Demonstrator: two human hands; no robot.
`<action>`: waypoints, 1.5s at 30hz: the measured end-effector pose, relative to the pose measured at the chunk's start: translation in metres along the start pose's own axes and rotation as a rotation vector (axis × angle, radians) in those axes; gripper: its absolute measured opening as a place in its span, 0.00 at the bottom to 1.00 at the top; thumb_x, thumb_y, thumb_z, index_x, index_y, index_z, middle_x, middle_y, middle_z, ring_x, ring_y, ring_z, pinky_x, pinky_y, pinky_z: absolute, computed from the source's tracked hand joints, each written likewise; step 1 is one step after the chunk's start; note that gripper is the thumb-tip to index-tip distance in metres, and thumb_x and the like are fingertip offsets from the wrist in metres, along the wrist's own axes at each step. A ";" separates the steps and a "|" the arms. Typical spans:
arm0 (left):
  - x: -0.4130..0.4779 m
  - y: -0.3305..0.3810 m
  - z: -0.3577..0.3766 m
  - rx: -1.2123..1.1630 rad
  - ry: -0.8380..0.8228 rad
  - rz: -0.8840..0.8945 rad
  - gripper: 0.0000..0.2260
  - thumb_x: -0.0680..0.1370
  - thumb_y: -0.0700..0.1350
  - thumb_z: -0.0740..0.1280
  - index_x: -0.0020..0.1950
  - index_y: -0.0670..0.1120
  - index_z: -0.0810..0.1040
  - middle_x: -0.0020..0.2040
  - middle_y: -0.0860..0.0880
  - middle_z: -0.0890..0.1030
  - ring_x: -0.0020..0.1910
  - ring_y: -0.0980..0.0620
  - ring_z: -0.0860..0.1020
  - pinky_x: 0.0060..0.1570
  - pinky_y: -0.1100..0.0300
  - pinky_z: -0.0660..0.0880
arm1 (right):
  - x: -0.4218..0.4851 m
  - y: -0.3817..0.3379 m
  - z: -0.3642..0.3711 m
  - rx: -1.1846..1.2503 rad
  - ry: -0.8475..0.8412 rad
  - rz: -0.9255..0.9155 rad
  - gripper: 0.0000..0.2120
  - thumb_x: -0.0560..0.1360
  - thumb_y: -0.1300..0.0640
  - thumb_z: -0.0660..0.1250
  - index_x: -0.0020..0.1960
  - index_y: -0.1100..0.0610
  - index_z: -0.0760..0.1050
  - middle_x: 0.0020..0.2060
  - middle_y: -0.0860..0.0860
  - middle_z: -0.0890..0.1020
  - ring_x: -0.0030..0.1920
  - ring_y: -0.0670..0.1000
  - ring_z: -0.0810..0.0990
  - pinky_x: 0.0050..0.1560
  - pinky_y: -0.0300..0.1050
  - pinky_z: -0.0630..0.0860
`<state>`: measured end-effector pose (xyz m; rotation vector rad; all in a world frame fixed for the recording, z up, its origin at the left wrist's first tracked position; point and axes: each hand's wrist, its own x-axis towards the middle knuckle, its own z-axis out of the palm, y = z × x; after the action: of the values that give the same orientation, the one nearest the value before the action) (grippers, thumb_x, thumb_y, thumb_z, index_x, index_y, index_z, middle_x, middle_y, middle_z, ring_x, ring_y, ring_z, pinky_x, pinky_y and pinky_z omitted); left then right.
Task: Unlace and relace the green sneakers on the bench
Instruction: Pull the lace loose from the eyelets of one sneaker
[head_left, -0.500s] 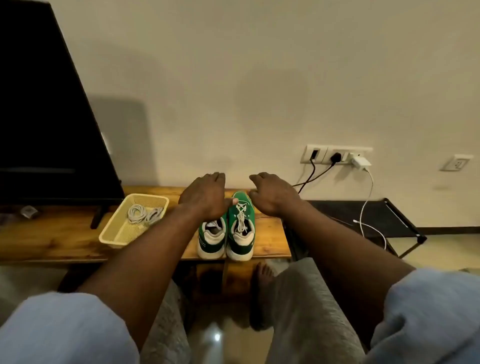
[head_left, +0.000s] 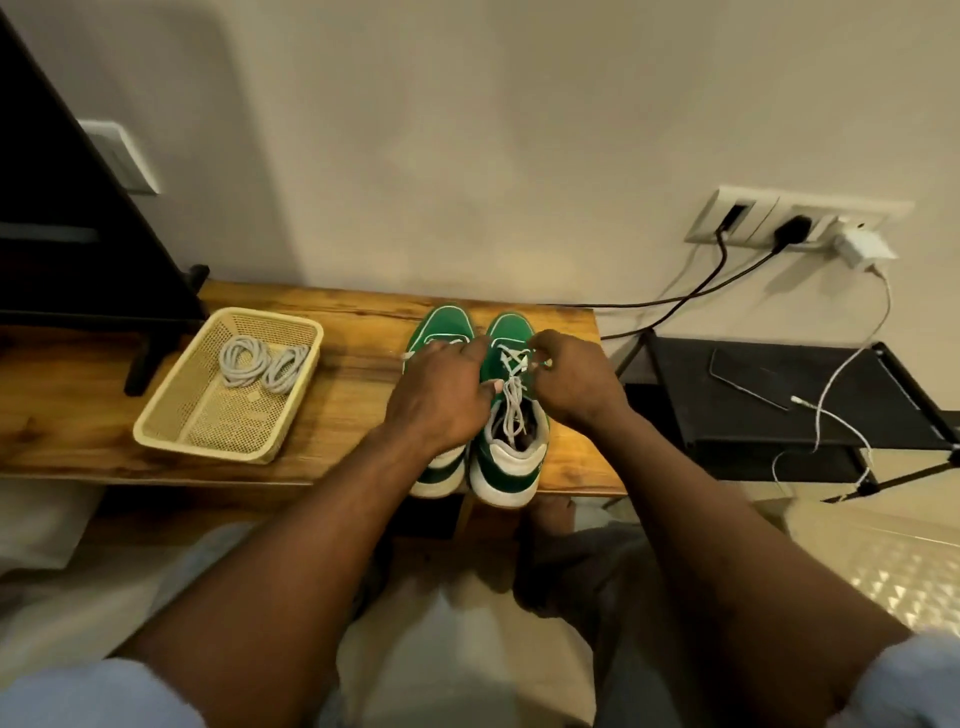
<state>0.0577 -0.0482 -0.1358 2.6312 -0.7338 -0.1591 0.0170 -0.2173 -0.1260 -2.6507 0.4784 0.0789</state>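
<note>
Two green sneakers with white soles stand side by side on the wooden bench (head_left: 353, 374), heels toward me. My left hand (head_left: 441, 400) lies over the left sneaker (head_left: 447, 325) and hides its lacing. Its fingertips and thumb grip the left edge of the right sneaker (head_left: 511, 457) beside the lacing. My right hand (head_left: 576, 379) sits at that sneaker's right side, fingers curled, pinching the white lace (head_left: 514, 410) near the upper eyelets. The lace's loose ends hang down into the shoe opening.
A cream mesh basket (head_left: 156, 415) on the bench to the left holds two coiled white laces (head_left: 260, 361). A dark screen (head_left: 78, 234) stands at the far left. To the right, a black side table (head_left: 779, 415) carries a phone and a white cable below the wall sockets (head_left: 795, 221).
Both hands have come back from the sneakers' toes onto the lacing of the right sneaker. My view has tilted down and closer to the bench.
</note>
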 end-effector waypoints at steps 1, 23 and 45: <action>0.002 0.000 0.007 -0.025 0.001 -0.006 0.29 0.82 0.56 0.68 0.81 0.50 0.66 0.69 0.47 0.80 0.69 0.42 0.74 0.68 0.47 0.73 | 0.003 0.007 0.006 0.052 0.003 0.022 0.17 0.77 0.55 0.66 0.65 0.52 0.80 0.58 0.54 0.85 0.57 0.58 0.82 0.56 0.52 0.81; 0.040 0.007 0.018 -0.016 0.093 -0.068 0.08 0.77 0.41 0.73 0.53 0.53 0.84 0.49 0.52 0.82 0.48 0.50 0.79 0.46 0.53 0.79 | 0.027 0.024 0.015 -0.063 -0.200 -0.006 0.15 0.69 0.41 0.79 0.42 0.49 0.78 0.41 0.49 0.83 0.43 0.52 0.81 0.44 0.51 0.81; 0.031 0.008 0.027 0.051 -0.100 -0.038 0.15 0.78 0.47 0.74 0.64 0.54 0.80 0.48 0.51 0.84 0.50 0.49 0.81 0.45 0.55 0.77 | 0.029 0.019 0.011 0.287 -0.208 0.167 0.12 0.78 0.51 0.69 0.38 0.56 0.78 0.39 0.55 0.86 0.40 0.55 0.83 0.43 0.53 0.80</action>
<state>0.0753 -0.0798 -0.1572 2.7029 -0.7297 -0.2891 0.0380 -0.2382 -0.1475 -2.2886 0.5915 0.3098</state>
